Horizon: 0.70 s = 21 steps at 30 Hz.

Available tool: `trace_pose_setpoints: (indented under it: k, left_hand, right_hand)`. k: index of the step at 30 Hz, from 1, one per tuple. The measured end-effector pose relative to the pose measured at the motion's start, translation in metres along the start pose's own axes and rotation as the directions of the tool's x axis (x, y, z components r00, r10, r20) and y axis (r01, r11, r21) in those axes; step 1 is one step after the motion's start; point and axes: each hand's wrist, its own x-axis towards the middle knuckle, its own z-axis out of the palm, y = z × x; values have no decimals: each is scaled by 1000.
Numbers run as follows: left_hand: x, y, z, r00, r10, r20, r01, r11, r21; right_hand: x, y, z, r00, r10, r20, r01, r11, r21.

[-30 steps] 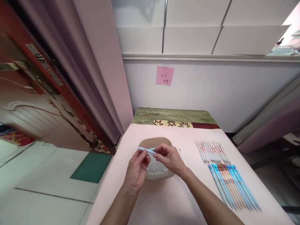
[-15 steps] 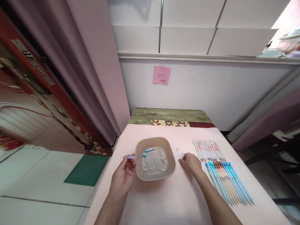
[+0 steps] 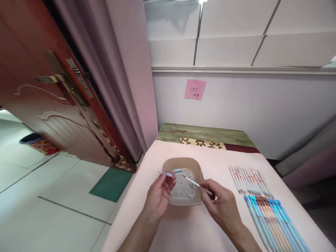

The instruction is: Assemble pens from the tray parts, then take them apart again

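Pinching a blue pen part (image 3: pixel 169 174) in the left hand (image 3: pixel 159 196) and gripping a white refill (image 3: pixel 193 181) in the right hand (image 3: pixel 222 200) over a beige bowl (image 3: pixel 182 162).

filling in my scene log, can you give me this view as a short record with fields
left hand: holds a light blue pen barrel
right hand: holds a thin white rod, dark tip toward the barrel, not touching it
bowl: beige, behind the held pieces; inside, a blue piece and small white bits
right side of table: row of blue, brown and cream pens; beyond it, white sticks with red marks
wall: pink note with handwriting, "357" readable
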Motion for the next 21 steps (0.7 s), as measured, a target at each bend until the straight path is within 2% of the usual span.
trace_pose_setpoints:
  k: [3, 7, 14, 18, 21]
  left_hand:
    - [-3, -5, 2, 1000, 4, 24, -4, 1000, 14]
    - [-7, -9, 1, 999, 18, 42, -19, 1000, 24]
    - [-13, -19, 1, 997, 47, 63, -53, 994, 97]
    - [-16, -25, -3, 999, 3, 46, -7, 995, 98]
    - [-17, -27, -7, 999, -30, 18, 28, 996, 83]
  right_hand:
    - [-3, -11, 10, 999, -38, -4, 38, 999, 24]
    - [-4, -7, 18, 999, -45, 15, 44, 998, 36]
    - [-5, -9, 13, 998, -67, 16, 67, 998, -4]
    - [-3, -16, 14, 992, -126, 8, 126, 992, -15]
    - [-2, -21, 20, 983, -182, 12, 182, 980, -84]
